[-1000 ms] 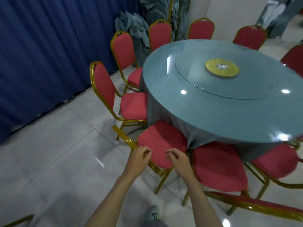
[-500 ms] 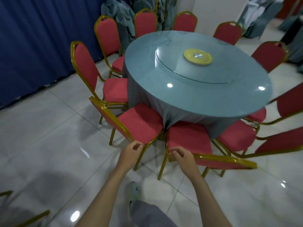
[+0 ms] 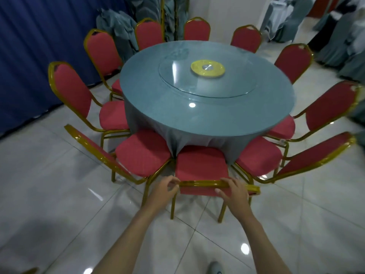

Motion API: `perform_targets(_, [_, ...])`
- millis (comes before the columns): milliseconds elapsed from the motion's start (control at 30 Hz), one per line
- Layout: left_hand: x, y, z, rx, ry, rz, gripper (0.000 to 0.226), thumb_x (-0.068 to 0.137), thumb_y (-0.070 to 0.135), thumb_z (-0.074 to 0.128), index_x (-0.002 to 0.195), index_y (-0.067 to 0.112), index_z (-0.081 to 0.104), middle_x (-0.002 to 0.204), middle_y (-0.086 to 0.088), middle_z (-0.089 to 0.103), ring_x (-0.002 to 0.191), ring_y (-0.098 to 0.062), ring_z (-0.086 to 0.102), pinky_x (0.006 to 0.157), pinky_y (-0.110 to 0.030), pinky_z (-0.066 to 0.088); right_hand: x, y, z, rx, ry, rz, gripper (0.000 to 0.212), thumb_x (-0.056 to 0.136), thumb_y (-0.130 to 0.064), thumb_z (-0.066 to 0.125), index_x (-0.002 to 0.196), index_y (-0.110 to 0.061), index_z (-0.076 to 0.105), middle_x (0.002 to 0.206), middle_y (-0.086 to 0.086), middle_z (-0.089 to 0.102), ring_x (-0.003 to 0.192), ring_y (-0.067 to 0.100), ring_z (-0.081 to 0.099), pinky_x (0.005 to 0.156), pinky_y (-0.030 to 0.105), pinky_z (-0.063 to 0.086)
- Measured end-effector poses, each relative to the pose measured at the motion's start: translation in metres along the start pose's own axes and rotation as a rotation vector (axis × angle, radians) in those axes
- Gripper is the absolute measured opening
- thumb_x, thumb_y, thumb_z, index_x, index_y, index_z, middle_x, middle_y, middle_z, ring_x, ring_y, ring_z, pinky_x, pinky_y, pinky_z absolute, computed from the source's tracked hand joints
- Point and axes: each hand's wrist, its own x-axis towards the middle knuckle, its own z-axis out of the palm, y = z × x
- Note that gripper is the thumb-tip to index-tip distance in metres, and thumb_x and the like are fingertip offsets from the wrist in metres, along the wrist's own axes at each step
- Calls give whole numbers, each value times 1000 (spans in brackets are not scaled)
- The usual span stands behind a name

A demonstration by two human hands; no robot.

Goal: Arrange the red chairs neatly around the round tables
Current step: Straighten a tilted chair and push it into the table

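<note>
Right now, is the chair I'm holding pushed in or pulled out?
Pushed in: the chair has its seat front against the hanging tablecloth; left hand and right hand grip its back rail.

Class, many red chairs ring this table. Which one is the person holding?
The chair nearest the camera, straight ahead, seat toward the table: the left hand and right hand grip its gold back rail. No other chair is touched.

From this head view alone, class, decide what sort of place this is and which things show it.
Most likely a banquet hall: a large round table with a grey cloth and glass turntable, a ring of matching red chairs with gold frames, and piles of grey fabric at the back.
</note>
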Motion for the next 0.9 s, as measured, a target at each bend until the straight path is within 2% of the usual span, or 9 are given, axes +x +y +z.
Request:
perform_targets(67, [9, 12, 26, 35, -49, 0, 29, 96, 22, 68, 124, 30, 65, 119, 9, 60, 109, 1, 57, 91, -14, 44, 5, 31, -12, -76, -72, -19, 52, 92, -56, 65, 140, -43, 49, 146, -17, 44, 149, 14, 28, 119, 59, 21])
perform_targets(133, [14, 23, 52, 49, -108, -27, 44, 95, 23, 69, 136, 34, 58, 129, 10, 54, 120, -6, 54, 100, -20, 46, 12, 59, -22, -117, -115, -100, 53, 93, -52, 66, 141, -46, 45, 136, -22, 45, 137, 9, 40, 115, 55, 26])
perform_targets(267, [26, 35, 91, 269, -92, -84, 56, 95, 24, 70, 146, 36, 51, 142, 3, 47, 135, -20, 39, 115, -42, 39, 35, 95, -39, -89, -168, -166, 41, 92, -29, 72, 131, -30, 59, 116, -13, 56, 114, 15, 57, 101, 38, 44])
perform_targets(400, [37, 52, 109, 221, 40, -65, 44, 89, 5, 74, 131, 18, 69, 126, -5, 65, 117, -19, 62, 105, -31, 50, 57, 108, -50, -24, -257, -200, 24, 90, -19, 74, 113, -17, 69, 99, -2, 61, 92, 17, 59, 84, 39, 52])
perform_targets(500, [44, 57, 112, 145, -17, -123, 28, 89, -2, 69, 108, 17, 78, 105, -6, 74, 102, -20, 70, 93, -25, 56, 64, 120, -50, -93, -283, -322, 22, 93, -26, 69, 114, -20, 65, 101, -4, 58, 93, 17, 55, 81, 36, 50])
perform_targets(567, [44, 60, 109, 50, 1, -209, 24, 88, 15, 73, 111, 12, 77, 117, -14, 72, 115, -30, 66, 102, -39, 54, 65, 127, -50, -170, -269, -398, 26, 96, -30, 64, 119, -21, 62, 108, -4, 57, 96, 18, 53, 83, 35, 49])
perform_targets(633, [42, 58, 110, 13, 44, -236, 44, 83, 33, 77, 120, 11, 72, 134, -17, 63, 130, -33, 56, 110, -50, 47, 65, 132, -53, -200, -253, -432, 29, 96, -32, 63, 123, -19, 62, 112, -3, 58, 98, 19, 54, 84, 36, 49])
perform_targets(733, [39, 57, 122, 51, 36, -191, 34, 90, 34, 70, 122, 21, 72, 144, -15, 55, 138, -31, 47, 116, -52, 40, 62, 140, -61, -188, -223, -436, 27, 94, -30, 67, 118, -18, 66, 108, -3, 59, 97, 19, 56, 83, 36, 50])
perform_targets(900, [38, 62, 134, 320, -98, -22, 26, 91, 5, 70, 111, 21, 74, 102, 0, 72, 99, -14, 67, 96, -37, 54, 46, 153, -69, -157, -165, -420, 23, 88, -29, 76, 107, -18, 69, 97, -8, 58, 87, 14, 54, 71, 28, 47])
